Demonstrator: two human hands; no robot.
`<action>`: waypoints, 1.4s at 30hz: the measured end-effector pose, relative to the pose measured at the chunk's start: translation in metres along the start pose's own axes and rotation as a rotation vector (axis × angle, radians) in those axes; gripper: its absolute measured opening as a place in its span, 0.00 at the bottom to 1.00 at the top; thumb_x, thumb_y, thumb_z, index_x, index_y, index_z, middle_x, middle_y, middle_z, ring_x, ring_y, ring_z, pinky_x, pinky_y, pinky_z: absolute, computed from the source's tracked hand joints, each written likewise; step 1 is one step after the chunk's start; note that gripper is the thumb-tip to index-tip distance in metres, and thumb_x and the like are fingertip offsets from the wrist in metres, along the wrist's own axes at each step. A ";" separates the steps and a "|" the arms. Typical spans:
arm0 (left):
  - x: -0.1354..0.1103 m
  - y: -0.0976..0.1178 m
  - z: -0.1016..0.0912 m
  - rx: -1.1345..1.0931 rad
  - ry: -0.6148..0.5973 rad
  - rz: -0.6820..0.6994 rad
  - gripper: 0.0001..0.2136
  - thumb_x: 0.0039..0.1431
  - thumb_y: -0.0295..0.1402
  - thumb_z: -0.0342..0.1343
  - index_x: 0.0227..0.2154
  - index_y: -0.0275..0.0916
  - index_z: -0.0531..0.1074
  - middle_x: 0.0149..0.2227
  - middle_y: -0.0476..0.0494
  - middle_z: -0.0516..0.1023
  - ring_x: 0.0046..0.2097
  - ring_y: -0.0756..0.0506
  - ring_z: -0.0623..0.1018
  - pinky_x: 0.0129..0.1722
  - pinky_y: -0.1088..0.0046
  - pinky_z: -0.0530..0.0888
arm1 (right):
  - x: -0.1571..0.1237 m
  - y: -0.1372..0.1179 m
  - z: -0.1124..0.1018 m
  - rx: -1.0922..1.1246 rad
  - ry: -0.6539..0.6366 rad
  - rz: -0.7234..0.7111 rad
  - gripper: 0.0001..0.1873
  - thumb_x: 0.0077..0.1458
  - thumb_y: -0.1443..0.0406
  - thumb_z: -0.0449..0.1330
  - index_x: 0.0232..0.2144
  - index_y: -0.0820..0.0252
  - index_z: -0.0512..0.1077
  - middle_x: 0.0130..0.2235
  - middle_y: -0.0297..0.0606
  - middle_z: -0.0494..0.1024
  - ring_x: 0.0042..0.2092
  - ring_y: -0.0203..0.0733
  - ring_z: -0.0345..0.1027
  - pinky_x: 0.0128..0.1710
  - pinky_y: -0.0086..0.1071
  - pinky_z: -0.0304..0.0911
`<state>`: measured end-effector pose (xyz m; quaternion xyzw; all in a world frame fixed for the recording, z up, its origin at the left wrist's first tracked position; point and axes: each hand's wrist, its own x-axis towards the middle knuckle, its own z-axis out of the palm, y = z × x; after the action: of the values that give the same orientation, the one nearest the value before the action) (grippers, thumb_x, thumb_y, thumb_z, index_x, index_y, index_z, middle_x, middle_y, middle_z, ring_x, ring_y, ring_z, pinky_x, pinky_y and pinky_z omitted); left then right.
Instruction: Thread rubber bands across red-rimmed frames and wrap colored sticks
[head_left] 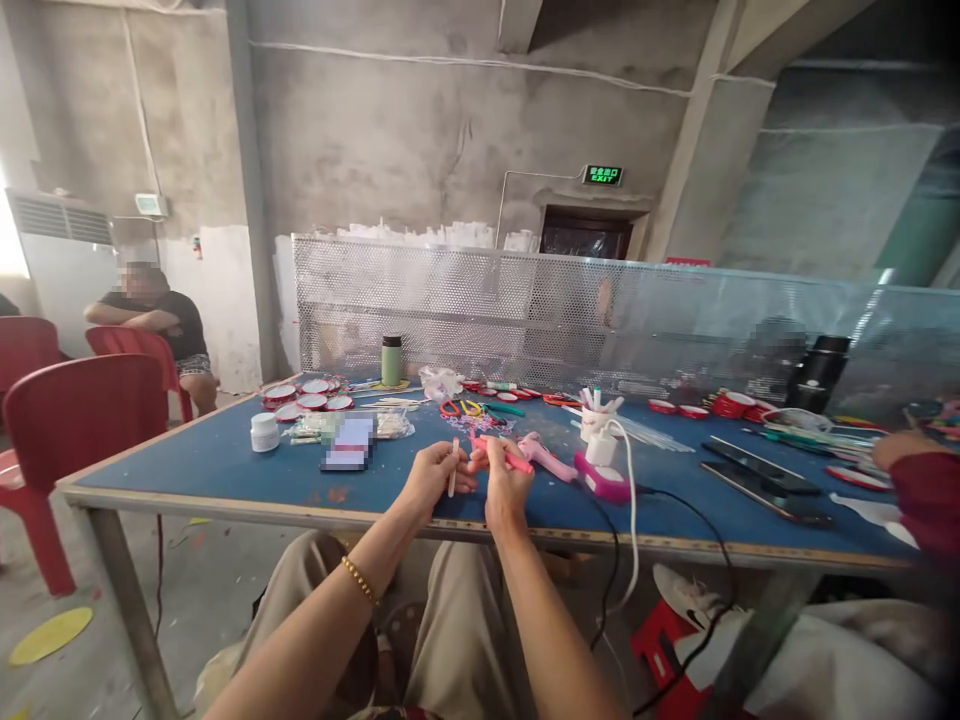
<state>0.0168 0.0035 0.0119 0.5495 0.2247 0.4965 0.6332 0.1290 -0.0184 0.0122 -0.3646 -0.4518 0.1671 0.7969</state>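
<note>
My left hand (435, 475) is closed around a thin pale stick (454, 480) that points downward over the blue table's (225, 465) front edge. My right hand (504, 478) sits right beside it, fingers pinched on a slim pink-red strip (516, 459) that reaches to the right. The two hands touch at the fingertips. A pink glue gun (541, 455) lies just beyond my right hand, next to a pink stand (604, 480) with a white cable.
Red-rimmed round discs (307, 395), a white jar (264, 432), a green flask (391, 360), scissors (459, 408) and a cup of sticks (598, 415) lie on the table. A co-worker's red sleeve (926, 490) is at the right. Red chairs (75, 420) stand left, a seated person behind.
</note>
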 end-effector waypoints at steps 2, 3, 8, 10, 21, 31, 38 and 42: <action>-0.001 -0.002 0.000 -0.006 -0.024 0.011 0.20 0.49 0.48 0.66 0.32 0.36 0.70 0.25 0.46 0.80 0.25 0.46 0.81 0.27 0.72 0.78 | -0.002 -0.003 0.000 -0.013 -0.018 -0.025 0.11 0.58 0.59 0.59 0.30 0.61 0.75 0.22 0.31 0.76 0.21 0.37 0.70 0.25 0.30 0.66; -0.002 -0.002 -0.001 -0.009 -0.037 0.016 0.21 0.48 0.49 0.66 0.33 0.36 0.70 0.25 0.46 0.80 0.25 0.45 0.81 0.28 0.72 0.78 | -0.003 -0.004 0.000 -0.022 -0.028 -0.037 0.11 0.58 0.60 0.59 0.30 0.61 0.75 0.22 0.31 0.76 0.21 0.37 0.70 0.25 0.30 0.66; -0.005 0.000 -0.006 -0.019 -0.060 0.027 0.22 0.47 0.51 0.65 0.34 0.37 0.69 0.26 0.46 0.80 0.26 0.45 0.81 0.30 0.71 0.78 | -0.007 -0.010 0.000 -0.068 -0.072 -0.076 0.10 0.58 0.61 0.59 0.30 0.60 0.75 0.23 0.31 0.77 0.22 0.37 0.71 0.26 0.30 0.66; -0.005 0.001 -0.006 -0.021 -0.066 0.027 0.23 0.47 0.51 0.65 0.34 0.37 0.69 0.26 0.46 0.80 0.26 0.45 0.81 0.30 0.70 0.78 | -0.007 -0.011 0.000 -0.088 -0.082 -0.081 0.10 0.58 0.60 0.59 0.30 0.61 0.76 0.23 0.32 0.77 0.22 0.37 0.71 0.26 0.30 0.67; -0.006 -0.001 -0.003 -0.028 -0.073 0.077 0.20 0.48 0.49 0.65 0.32 0.37 0.70 0.25 0.49 0.78 0.25 0.48 0.79 0.30 0.73 0.77 | -0.007 -0.014 0.005 -0.148 -0.127 -0.078 0.13 0.60 0.58 0.57 0.31 0.60 0.75 0.24 0.33 0.78 0.22 0.36 0.72 0.24 0.28 0.68; -0.006 -0.001 -0.003 -0.010 -0.078 0.093 0.19 0.49 0.48 0.64 0.33 0.37 0.70 0.26 0.49 0.78 0.25 0.48 0.79 0.30 0.72 0.77 | -0.006 -0.013 0.006 -0.164 -0.154 -0.073 0.13 0.60 0.57 0.58 0.29 0.59 0.73 0.23 0.33 0.78 0.21 0.36 0.71 0.23 0.28 0.68; -0.006 -0.002 -0.003 0.002 -0.073 0.097 0.19 0.49 0.49 0.64 0.31 0.38 0.69 0.25 0.50 0.77 0.25 0.48 0.78 0.31 0.71 0.78 | -0.006 -0.014 0.006 -0.165 -0.174 -0.084 0.14 0.60 0.56 0.57 0.30 0.60 0.73 0.24 0.33 0.78 0.22 0.36 0.72 0.23 0.29 0.69; -0.006 -0.001 -0.002 0.003 -0.072 0.100 0.19 0.50 0.49 0.64 0.32 0.38 0.69 0.25 0.50 0.77 0.25 0.49 0.78 0.30 0.72 0.77 | -0.006 -0.013 0.006 -0.166 -0.176 -0.098 0.13 0.60 0.57 0.57 0.30 0.59 0.73 0.24 0.32 0.77 0.22 0.35 0.71 0.24 0.29 0.69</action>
<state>0.0128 -0.0008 0.0082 0.5784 0.1747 0.5072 0.6145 0.1203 -0.0284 0.0201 -0.3908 -0.5494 0.1213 0.7285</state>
